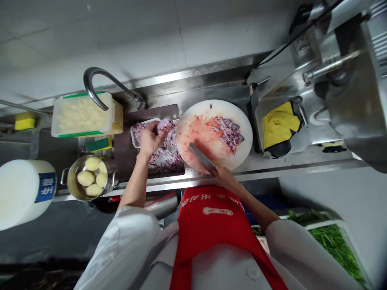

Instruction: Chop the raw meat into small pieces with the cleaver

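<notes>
My left hand (pixel 152 139) is closed around a clump of raw pinkish-purple meat (pixel 164 125), held over the sink; its exact kind I cannot make out. Beneath it, more raw meat (pixel 166 161) fills the sink's right part, and a white basket (pixel 133 137) of meat stands at the left. My right hand (pixel 225 177) grips the handle of a cleaver (pixel 202 156), whose blade slants over the near left part of a round white cutting board (pixel 193 110). Red juices stain the board. On its right side lies a heap of cut, dark-skinned meat (pixel 229 133).
Left of the sink are a lidded plastic box (pixel 83 114), a sponge (pixel 98 145) and a steel pot (pixel 71 177) with peeled potatoes (pixel 86 178). A curved faucet (pixel 99 72) arches above. At the right, a tub (pixel 260 121) holds a yellow cloth (pixel 278 125). Chopped greens (pixel 335 249) sit below right.
</notes>
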`<state>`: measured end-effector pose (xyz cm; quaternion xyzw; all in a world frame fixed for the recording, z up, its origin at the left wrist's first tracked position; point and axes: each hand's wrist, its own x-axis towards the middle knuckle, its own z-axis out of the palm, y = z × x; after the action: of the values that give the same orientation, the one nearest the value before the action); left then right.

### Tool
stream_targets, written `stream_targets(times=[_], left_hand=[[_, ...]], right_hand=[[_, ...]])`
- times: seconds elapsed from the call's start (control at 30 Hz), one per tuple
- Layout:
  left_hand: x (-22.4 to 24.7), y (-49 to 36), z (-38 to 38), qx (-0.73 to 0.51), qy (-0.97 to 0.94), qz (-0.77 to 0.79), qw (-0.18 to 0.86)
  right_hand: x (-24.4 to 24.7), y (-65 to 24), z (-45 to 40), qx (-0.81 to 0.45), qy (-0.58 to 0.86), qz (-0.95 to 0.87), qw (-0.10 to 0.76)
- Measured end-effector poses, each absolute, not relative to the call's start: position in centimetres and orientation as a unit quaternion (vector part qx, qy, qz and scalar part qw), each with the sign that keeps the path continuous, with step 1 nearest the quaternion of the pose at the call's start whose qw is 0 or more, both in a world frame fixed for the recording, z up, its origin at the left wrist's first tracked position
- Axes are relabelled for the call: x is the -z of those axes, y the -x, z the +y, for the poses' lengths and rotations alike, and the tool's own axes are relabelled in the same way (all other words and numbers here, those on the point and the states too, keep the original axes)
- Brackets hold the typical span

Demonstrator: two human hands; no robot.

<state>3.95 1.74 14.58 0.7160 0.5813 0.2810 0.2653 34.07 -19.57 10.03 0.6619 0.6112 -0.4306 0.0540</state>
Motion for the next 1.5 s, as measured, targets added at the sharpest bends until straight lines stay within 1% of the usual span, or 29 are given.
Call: stream_targets(times=[0.1, 0.2, 0.27, 0.37, 0.47, 0.67, 0.73, 0.83, 0.93, 1.0, 1.1, 1.27, 1.4, 1.5], left_hand=[[-12.8, -7.3, -0.1, -0.260, -0.734, 0.569, 0.263], [-8.7, -12.7, -3.1, -0.189, -0.764, 0.540, 0.297], [-6.1, -15.0, -4.9, -0.157, -0.774, 0.539, 0.293], [-3.5, -14.9, -6.7, -0.183, -0.789, 0.518, 0.275], [-2.3, -13.1, -7.4, -0.212, -0.794, 0.503, 0.269], [-1.5, -12.6, -7.9, -0.201, -0.799, 0.503, 0.262], [-1.7, -13.1, -7.9, -0.189, -0.798, 0.508, 0.262], [-2.4, -14.1, -7.4, -0.160, -0.805, 0.514, 0.250], [-2.9, -15.1, -6.7, -0.118, -0.822, 0.508, 0.227], [-3.0, -15.3, -6.4, -0.104, -0.828, 0.506, 0.221], [-2.8, -14.2, -6.9, -0.123, -0.814, 0.516, 0.236], [-2.4, -12.7, -8.3, -0.160, -0.795, 0.525, 0.260], [-2.6, -14.1, -7.9, -0.130, -0.808, 0.515, 0.255], [-2.8, -15.8, -7.1, -0.088, -0.828, 0.491, 0.256]], right_hand=[[-9.4, -36.1, -18.4, 0.388, -0.723, 0.568, 0.062], [-9.3, -39.1, -17.9, 0.327, -0.773, 0.539, 0.076], [-9.4, -40.1, -17.6, 0.300, -0.785, 0.536, 0.079], [-9.6, -38.9, -16.6, 0.286, -0.782, 0.552, 0.050], [-10.3, -35.8, -14.5, 0.281, -0.772, 0.571, 0.009], [-12.0, -31.3, -9.9, 0.222, -0.794, 0.565, -0.044], [-11.4, -30.5, -9.4, 0.238, -0.795, 0.557, -0.028], [-9.7, -29.6, -9.1, 0.278, -0.784, 0.555, 0.017], [-8.6, -29.5, -8.9, 0.269, -0.777, 0.569, 0.021], [-8.8, -29.9, -8.6, 0.273, -0.768, 0.579, 0.022], [-10.3, -31.1, -8.4, 0.275, -0.764, 0.583, 0.020], [-12.0, -30.9, -9.2, 0.210, -0.795, 0.568, -0.017], [-10.6, -29.0, -9.5, 0.279, -0.776, 0.564, 0.036], [-9.8, -28.7, -9.0, 0.286, -0.773, 0.564, 0.051]])
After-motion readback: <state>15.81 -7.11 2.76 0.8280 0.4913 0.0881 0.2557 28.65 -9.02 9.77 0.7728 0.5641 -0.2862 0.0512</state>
